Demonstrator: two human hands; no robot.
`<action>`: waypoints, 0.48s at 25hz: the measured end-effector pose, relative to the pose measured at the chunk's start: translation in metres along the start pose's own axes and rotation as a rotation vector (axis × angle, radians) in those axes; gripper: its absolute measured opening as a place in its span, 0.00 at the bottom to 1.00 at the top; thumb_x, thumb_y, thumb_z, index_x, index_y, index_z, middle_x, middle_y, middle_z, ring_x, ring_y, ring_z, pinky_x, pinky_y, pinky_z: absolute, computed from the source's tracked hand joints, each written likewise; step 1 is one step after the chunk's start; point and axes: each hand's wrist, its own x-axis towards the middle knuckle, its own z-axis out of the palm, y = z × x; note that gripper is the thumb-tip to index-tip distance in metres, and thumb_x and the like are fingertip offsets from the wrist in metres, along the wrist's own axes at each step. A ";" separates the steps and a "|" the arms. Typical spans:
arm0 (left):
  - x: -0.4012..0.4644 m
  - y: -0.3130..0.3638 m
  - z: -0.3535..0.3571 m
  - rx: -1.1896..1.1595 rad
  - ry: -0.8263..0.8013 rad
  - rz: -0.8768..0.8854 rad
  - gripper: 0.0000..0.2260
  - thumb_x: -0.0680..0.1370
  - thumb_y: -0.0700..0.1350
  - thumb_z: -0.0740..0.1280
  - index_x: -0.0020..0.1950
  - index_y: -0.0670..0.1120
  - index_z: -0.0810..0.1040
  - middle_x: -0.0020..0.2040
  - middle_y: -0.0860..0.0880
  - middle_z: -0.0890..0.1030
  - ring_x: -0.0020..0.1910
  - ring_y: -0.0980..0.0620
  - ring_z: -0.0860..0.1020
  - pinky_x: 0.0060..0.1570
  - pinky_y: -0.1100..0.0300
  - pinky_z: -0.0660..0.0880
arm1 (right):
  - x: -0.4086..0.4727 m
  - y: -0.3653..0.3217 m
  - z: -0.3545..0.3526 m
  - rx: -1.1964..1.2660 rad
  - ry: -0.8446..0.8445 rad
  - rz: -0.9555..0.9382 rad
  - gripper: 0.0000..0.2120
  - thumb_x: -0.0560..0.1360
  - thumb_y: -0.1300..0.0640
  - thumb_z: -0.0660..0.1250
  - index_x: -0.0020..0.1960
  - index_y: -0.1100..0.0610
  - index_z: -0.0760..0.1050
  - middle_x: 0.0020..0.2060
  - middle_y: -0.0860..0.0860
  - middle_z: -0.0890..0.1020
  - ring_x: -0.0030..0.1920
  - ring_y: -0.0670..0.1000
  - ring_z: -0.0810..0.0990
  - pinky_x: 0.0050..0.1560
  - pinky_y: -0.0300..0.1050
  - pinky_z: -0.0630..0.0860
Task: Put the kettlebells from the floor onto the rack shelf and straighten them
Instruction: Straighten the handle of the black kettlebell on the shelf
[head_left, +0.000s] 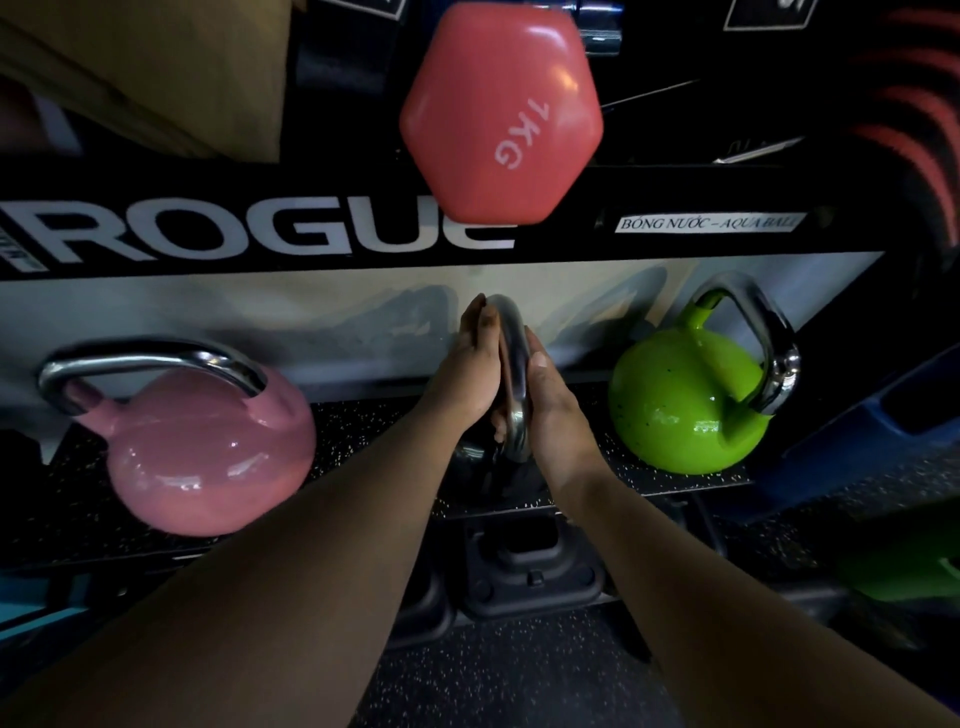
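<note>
Centrally, fingers of both hands lie straight and pressed together, flat against the 2 sides of a chrome handle (511, 364), palms facing each other. Left hand (470, 371) on the handle's left face, fingertips reaching its top curve; right hand (553, 405) on the right face, thumb along the metal. Handle stands edge-on to the camera. Below it, the black kettlebell (485, 467) is mostly hidden by wrists and shadow; it sits on the speckled rack shelf (374, 431), near the front edge, about mid-length. Both forearms bare, running in from the bottom corners.

Pink kettlebell (208, 447) on the same shelf toward the left end, handle broadside, well apart from the black one. Green kettlebell (685, 400) toward the right end, handle turned at an angle, upright, also apart from the hands.

Above the shelf a black crossbar (260, 228) with white lettering "ROGUE" and a small white label (709, 223). 1 pink dumbbell (501, 114), marked "1KG", overlaps the crossbar's upper edge. Under the shelf's front edge, a black moulded piece (530, 566) on the speckled floor (519, 675). Another green shape at far right, low, blurred.
</note>
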 end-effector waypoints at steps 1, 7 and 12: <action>0.001 0.001 -0.001 0.019 0.005 0.008 0.25 0.83 0.60 0.45 0.80 0.56 0.55 0.76 0.42 0.68 0.73 0.41 0.69 0.72 0.49 0.64 | 0.000 -0.003 -0.003 -0.048 -0.004 -0.002 0.21 0.84 0.44 0.48 0.75 0.41 0.63 0.58 0.42 0.80 0.47 0.37 0.81 0.44 0.29 0.74; -0.029 0.009 -0.048 0.862 0.134 0.258 0.27 0.82 0.63 0.44 0.76 0.53 0.64 0.76 0.46 0.68 0.77 0.42 0.61 0.75 0.34 0.45 | 0.002 -0.039 -0.017 -0.642 0.123 -0.105 0.19 0.76 0.47 0.62 0.66 0.46 0.72 0.57 0.55 0.80 0.59 0.60 0.76 0.62 0.57 0.74; -0.059 -0.011 -0.139 1.108 0.287 0.317 0.26 0.82 0.60 0.46 0.76 0.51 0.65 0.79 0.46 0.63 0.79 0.43 0.56 0.75 0.35 0.41 | -0.010 -0.075 0.043 -1.146 0.047 -0.429 0.27 0.73 0.50 0.68 0.71 0.49 0.68 0.65 0.57 0.72 0.65 0.62 0.66 0.67 0.56 0.64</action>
